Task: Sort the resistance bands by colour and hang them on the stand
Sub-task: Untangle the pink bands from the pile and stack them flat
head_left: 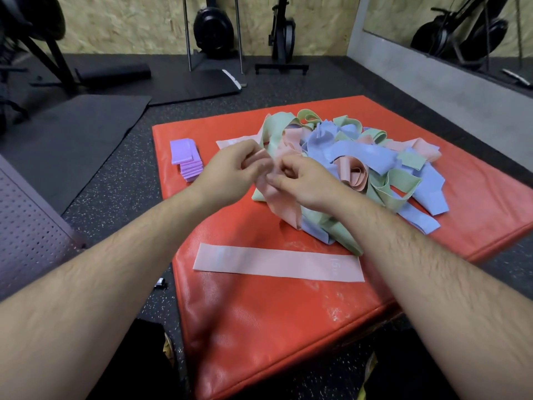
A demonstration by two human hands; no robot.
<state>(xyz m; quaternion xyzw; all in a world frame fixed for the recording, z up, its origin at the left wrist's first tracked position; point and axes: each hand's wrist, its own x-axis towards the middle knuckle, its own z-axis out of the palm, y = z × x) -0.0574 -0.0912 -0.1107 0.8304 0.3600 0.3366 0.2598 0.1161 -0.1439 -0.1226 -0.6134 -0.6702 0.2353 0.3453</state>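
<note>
Hanging from both hands, a pink band [281, 206] is gripped just above the near-left edge of the pile [360, 157]. Its upper end is pinched by the left hand [233, 166], whose fingers are curled round it, and by the right hand [300, 183], whose thumb and bent fingers are closed on the same end. The two hands are held close together, touching or nearly so. How the band is folded between the fingers cannot be told, since the knuckles hide it. Its lower part is draped over green and blue bands at the pile's near side.

The pile is made up of tangled green, blue and pink bands and is heaped on the far right half of a red mat [259, 327]. A coiled band [353, 173], pink, is seen just right of the right hand. Nearer the camera a flat band [277, 265], also pink, is laid straight across the mat, its right end just beside a green strip of the pile. A further pink strip [227, 143] is partly hidden behind the left hand. Near the mat's far left corner a purple stack [186, 160] of folded bands is set, well apart from the pile.

The mat is placed on a speckled dark floor [121, 180]. Black mats [72, 134] are spread to the left, gym machines [212, 27] are stood against the far wall, and a mirror [461, 39] is fixed at the right.
</note>
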